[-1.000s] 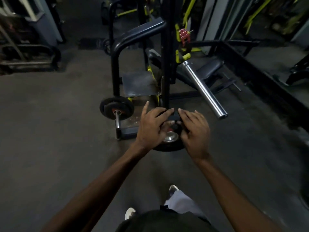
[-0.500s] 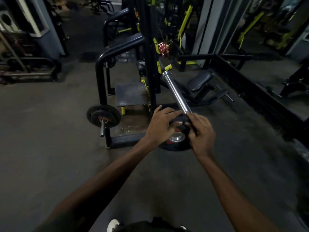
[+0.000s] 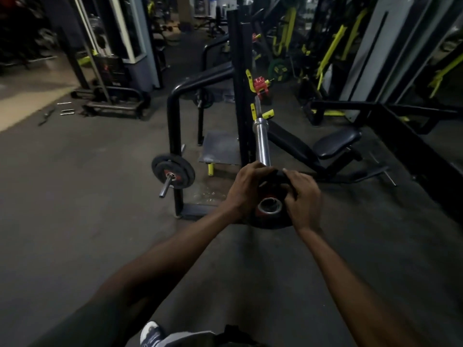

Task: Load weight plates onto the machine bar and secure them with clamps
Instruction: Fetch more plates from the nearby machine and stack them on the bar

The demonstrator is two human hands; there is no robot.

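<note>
I hold a black weight plate (image 3: 271,222) with a red centre and a steel-ringed hole. My left hand (image 3: 246,190) grips its left rim and my right hand (image 3: 303,196) grips its right rim. The plate is lifted in front of me, its top edge right at the end of the chrome bar sleeve (image 3: 261,141) that slopes down from the black machine upright (image 3: 239,83). A red clamp (image 3: 260,86) sits higher on the bar near the yellow hooks. Whether the bar end has entered the hole is hidden by my fingers.
A storage peg (image 3: 166,182) on the machine's left leg carries stacked black plates (image 3: 172,171). A black padded seat (image 3: 335,144) lies right of the bar. Other dark frames and yellow machines stand behind; loose handles (image 3: 66,111) lie on the floor at left.
I have raised the plate from near the floor up to the end of the chrome bar sleeve, both hands staying on its rim, and my view has tilted upward.
</note>
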